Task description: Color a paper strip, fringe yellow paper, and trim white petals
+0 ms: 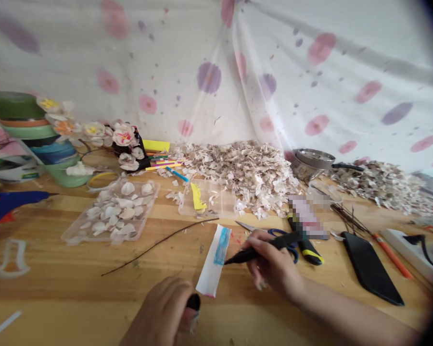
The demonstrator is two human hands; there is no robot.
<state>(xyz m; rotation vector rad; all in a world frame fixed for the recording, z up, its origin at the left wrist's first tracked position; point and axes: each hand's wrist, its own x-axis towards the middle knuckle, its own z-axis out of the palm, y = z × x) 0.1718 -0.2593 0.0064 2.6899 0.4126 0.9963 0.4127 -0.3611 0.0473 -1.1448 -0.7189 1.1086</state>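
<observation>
Largest for us is the white sheet (202, 43) with pink and purple spots, then the wooden table (75, 298) and its big heap of pale flakes (252, 168). Next come the hands: the right hand (276, 266) grips a black pen (245, 255), and the left hand (164, 307) is curled closed. Between them the white strip (206, 271) lies on the table, blue colouring on its upper part; the pen's tip is at its right edge, touching or not, we cannot tell. Smallest is the dark object (194, 302) in the left hand, too blurred to name. Since neither hand appears to pin the strip, we judge that pen pressure could make it skid, and a tip so near the edge could mark the wood. We can read no brand or label: the far-left packet (14, 168) is blurred, the panel (308, 216) pixelated.
</observation>
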